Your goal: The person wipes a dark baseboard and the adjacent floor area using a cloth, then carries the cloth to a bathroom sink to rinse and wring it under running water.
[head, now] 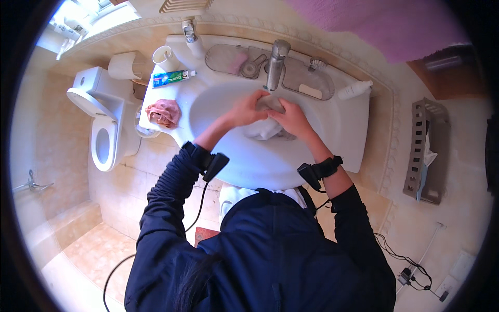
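Note:
Over the white washbasin [218, 156], my left hand [249, 109] and my right hand [293, 117] come together just below the metal faucet [276, 64]. Between them they grip a wet, pale grey-white cloth [269, 103], bunched up at the fingers. Its lower part hangs or lies in the bowl, where whitish folds [263, 129] show beneath my hands. Whether water runs from the spout is hard to tell. My fingertips are partly hidden by the cloth.
Left on the counter are a crumpled pink cloth [167, 112], a toothpaste tube [171, 78] and a white cup [165, 57]. A soap bar [310, 91] and a white bottle [355, 90] lie right of the faucet. A toilet [102, 144] stands left; a plastic basket [432, 152] hangs right.

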A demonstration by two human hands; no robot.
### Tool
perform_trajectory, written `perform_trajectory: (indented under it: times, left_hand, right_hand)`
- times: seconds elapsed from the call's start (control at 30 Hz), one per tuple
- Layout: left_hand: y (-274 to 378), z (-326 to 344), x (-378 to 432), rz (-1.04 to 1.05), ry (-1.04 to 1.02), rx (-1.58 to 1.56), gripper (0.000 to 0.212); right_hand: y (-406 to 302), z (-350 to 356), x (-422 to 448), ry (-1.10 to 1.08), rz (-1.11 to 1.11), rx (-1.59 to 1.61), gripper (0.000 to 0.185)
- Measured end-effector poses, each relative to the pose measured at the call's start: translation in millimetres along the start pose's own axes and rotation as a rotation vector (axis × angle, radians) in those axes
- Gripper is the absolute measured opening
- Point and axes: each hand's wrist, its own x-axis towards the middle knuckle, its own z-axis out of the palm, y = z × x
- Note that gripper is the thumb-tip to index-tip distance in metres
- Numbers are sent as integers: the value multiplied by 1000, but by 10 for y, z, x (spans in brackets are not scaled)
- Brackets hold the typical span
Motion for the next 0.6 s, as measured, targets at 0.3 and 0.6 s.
perform_trajectory:
  times: [0.3, 0.6]
  left_hand:
    - [-189, 906, -4, -162, 74, 16, 46]
    - [-149, 1148, 201, -108, 265, -451, 28]
  right_hand:
    - [192, -449, -249, 110, -106, 139, 25]
    - [1268, -688, -448, 213, 50, 578, 28]
